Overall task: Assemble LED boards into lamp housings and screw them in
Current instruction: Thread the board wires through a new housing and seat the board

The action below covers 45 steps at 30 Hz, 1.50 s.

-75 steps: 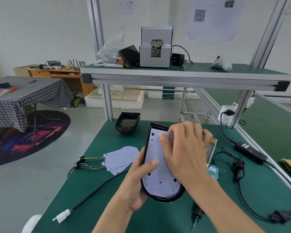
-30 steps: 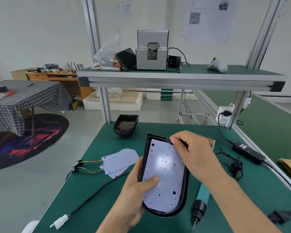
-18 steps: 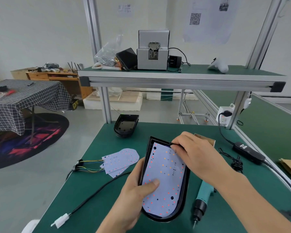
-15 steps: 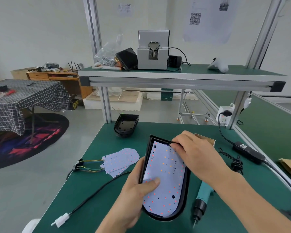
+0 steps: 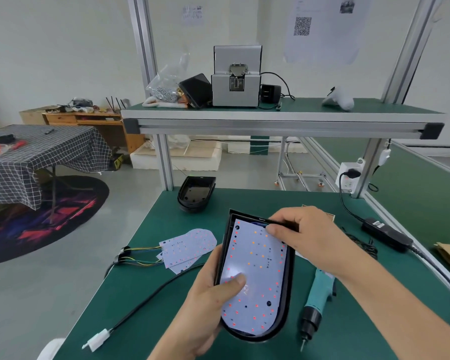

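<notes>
A black lamp housing (image 5: pixel 289 287) is held tilted above the green bench. A white LED board (image 5: pixel 257 276) with red and orange dots lies inside it. My left hand (image 5: pixel 208 294) grips the housing's left edge, with the thumb pressing on the board. My right hand (image 5: pixel 304 229) is at the housing's top right corner, its fingers curled onto the board's upper edge and the rim. A teal electric screwdriver (image 5: pixel 316 300) lies on the bench to the right of the housing.
Spare LED boards (image 5: pixel 187 246) with coloured wires lie to the left. Another black housing (image 5: pixel 196 193) stands at the bench's far edge. A black cable with a white connector (image 5: pixel 96 342) runs along the front left. A power adapter (image 5: pixel 386 233) and cords lie at the right.
My right hand moved from flat on the board to its top right corner. The housing tilted a little in my left hand. The screwdriver came into full view.
</notes>
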Each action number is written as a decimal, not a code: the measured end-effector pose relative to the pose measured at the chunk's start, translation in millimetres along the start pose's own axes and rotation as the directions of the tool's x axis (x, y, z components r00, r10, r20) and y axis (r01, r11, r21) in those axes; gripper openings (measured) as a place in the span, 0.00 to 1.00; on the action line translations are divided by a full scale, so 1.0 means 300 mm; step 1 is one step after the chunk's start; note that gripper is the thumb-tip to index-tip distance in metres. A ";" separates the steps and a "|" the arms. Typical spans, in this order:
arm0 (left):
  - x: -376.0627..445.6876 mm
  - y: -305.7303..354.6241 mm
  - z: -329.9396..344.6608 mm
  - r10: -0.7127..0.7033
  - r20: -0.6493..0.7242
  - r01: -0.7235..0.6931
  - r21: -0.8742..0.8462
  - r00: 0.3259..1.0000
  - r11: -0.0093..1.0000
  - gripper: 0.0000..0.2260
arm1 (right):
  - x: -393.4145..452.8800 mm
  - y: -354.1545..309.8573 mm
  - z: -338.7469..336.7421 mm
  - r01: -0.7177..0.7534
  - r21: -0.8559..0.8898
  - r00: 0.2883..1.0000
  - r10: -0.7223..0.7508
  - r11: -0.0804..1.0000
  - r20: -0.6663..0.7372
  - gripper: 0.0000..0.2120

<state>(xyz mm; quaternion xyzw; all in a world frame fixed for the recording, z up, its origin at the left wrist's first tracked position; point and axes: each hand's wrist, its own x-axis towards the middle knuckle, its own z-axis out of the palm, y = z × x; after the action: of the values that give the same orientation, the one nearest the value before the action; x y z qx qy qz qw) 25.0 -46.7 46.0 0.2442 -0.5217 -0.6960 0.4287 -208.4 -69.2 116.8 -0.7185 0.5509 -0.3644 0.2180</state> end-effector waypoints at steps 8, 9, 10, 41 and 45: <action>-0.003 0.015 -0.013 0.001 0.019 -0.005 0.206 1.000 0.978 0.20 | -0.015 -0.002 0.001 -0.068 0.195 0.998 0.065 0.978 0.022 0.04; -0.004 0.020 -0.020 -0.015 0.033 0.006 0.256 0.999 0.967 0.21 | -0.016 -0.002 -0.003 -0.070 0.198 0.998 0.067 0.978 0.018 0.05; -0.004 0.027 -0.027 -0.035 0.050 0.019 0.297 0.998 0.955 0.21 | -0.016 0.000 -0.007 -0.066 0.195 0.998 0.065 0.978 0.010 0.05; 0.041 0.015 0.060 0.072 -0.338 0.092 0.445 0.938 0.891 0.09 | -0.048 -0.034 0.079 -0.066 -0.046 0.986 0.058 0.997 -0.157 0.10; 0.040 0.025 0.060 0.034 -0.335 0.121 0.430 0.941 0.895 0.08 | -0.062 -0.030 0.085 -0.017 -0.056 0.991 0.009 0.998 -0.136 0.07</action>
<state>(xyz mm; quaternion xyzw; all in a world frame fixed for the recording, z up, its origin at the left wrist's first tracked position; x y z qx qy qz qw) 7.3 -48.3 60.3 0.4617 -0.5807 -0.5161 0.4280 -185.5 -51.2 101.7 -0.6943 0.5794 -0.3950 0.1620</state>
